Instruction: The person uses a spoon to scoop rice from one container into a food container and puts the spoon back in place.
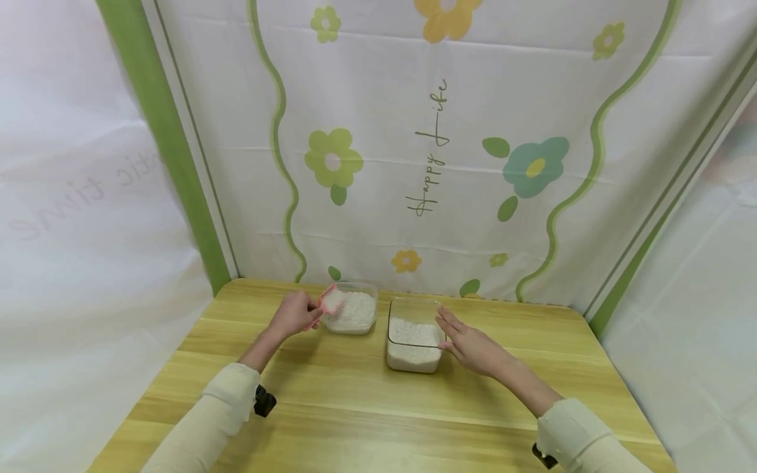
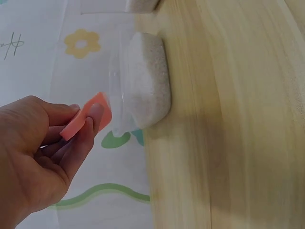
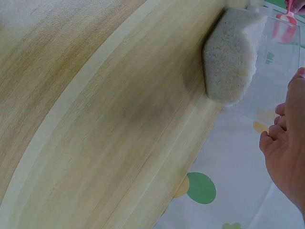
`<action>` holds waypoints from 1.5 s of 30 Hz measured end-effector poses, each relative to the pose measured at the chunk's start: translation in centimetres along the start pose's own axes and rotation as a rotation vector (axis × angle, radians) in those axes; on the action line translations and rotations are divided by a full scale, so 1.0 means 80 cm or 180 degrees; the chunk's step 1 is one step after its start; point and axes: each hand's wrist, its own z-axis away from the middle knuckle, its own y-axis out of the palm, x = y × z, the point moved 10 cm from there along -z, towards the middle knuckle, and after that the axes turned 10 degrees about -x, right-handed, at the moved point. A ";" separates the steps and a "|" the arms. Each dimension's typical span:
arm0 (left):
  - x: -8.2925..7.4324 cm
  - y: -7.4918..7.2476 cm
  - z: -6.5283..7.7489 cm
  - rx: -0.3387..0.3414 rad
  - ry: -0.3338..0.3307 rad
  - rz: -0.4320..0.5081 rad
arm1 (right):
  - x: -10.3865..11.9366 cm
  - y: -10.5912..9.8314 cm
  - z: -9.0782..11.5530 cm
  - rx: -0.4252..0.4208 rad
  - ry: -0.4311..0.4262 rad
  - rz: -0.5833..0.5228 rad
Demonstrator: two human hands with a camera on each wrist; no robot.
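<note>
My left hand pinches a pink scoop between thumb and fingers. White grains that look like rice fill the scoop's bowl, which is tilted over the left side of a low clear tub. That tub holds more of the white grains. To its right stands a taller clear square container, partly filled with rice-like grains heaped unevenly. My right hand rests at this container's right side, fingers stretched along the far right corner of the rim and thumb at the near right corner.
Both containers stand near the back edge of a wooden table. Behind it hangs a white curtain with flowers and lettering, and more white sheeting hangs at both sides. A dark device is strapped at each wrist.
</note>
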 end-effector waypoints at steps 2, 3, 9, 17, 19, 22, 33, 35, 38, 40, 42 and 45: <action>-0.001 0.000 0.001 -0.0046 0.0014 -0.0096 | 0.000 0.001 0.000 0.0011 0.0012 -0.0012; -0.002 0.001 0.001 -0.0070 0.0028 -0.0146 | 0.001 0.001 0.000 0.0015 0.0015 -0.0019; -0.010 0.003 0.003 -0.0336 0.0286 -0.0723 | 0.002 0.000 0.000 0.0001 0.0004 -0.0017; -0.028 0.005 0.012 -0.0712 0.0592 -0.1106 | 0.000 -0.001 0.000 -0.0036 -0.0033 0.0005; -0.032 0.006 0.014 -0.0772 0.0641 -0.1233 | -0.001 -0.001 0.000 -0.0019 -0.0019 0.0004; -0.040 0.007 0.017 -0.0897 0.0836 -0.1541 | -0.001 0.000 -0.001 0.0005 -0.0006 -0.0011; -0.067 0.019 0.034 -0.1245 0.1638 -0.2426 | -0.002 0.002 -0.001 0.0024 0.0004 -0.0008; -0.068 0.022 0.036 -0.1235 0.1722 -0.2530 | -0.002 0.001 0.000 0.0009 -0.0024 0.0008; -0.068 0.024 0.036 -0.1256 0.1779 -0.2635 | -0.001 0.000 0.000 0.0000 -0.0050 0.0035; -0.066 0.020 0.032 -0.1284 0.1685 -0.2526 | 0.000 -0.001 0.000 -0.0006 -0.0058 0.0033; -0.062 0.013 0.027 -0.1296 0.1493 -0.2206 | 0.000 -0.002 0.000 -0.0004 -0.0051 0.0024; -0.054 0.004 0.020 -0.1257 0.1191 -0.1692 | 0.001 -0.002 -0.001 -0.0002 -0.0044 0.0010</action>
